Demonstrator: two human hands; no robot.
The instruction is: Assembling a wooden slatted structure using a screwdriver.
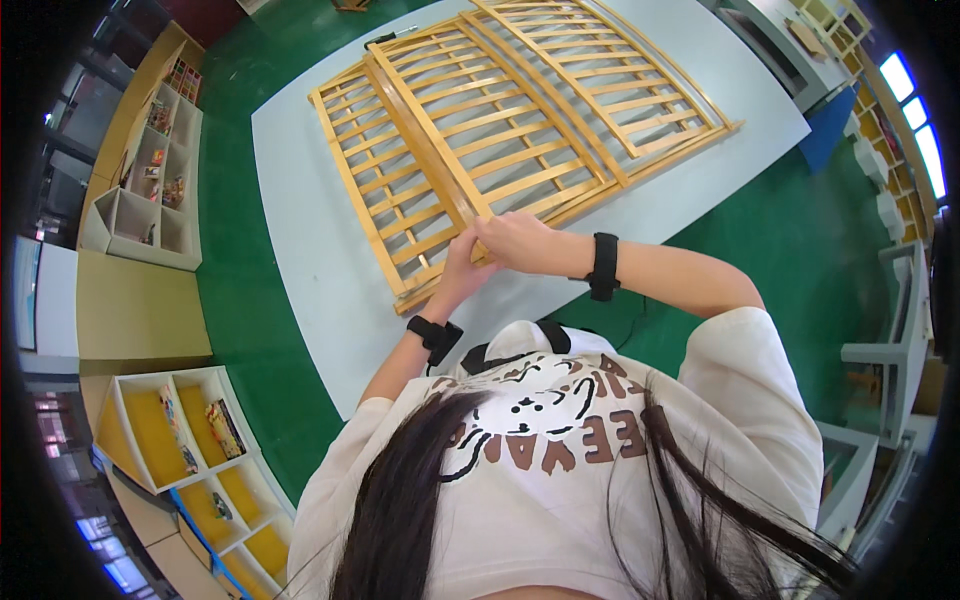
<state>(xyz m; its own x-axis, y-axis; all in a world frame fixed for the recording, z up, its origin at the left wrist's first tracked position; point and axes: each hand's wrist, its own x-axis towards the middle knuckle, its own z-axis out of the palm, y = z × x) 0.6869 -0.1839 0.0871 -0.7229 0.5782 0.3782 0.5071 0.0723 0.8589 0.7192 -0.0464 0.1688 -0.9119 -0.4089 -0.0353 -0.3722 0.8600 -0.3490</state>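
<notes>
Several slatted wooden frame panels (500,130) lie flat and overlapping on a pale blue-grey table (300,230). My left hand (462,268) grips the near corner of the frames where the long rails meet. My right hand (520,243) rests on the same corner from the right, fingers curled over the wood. Both wrists carry black bands. My white printed shirt and long dark hair fill the lower part of the view.
Green floor (250,330) surrounds the table. White and yellow cubby shelves (160,170) stand at the left, and another yellow shelf unit (190,440) sits lower left. A blue block (828,128) and grey furniture (890,340) stand at the right.
</notes>
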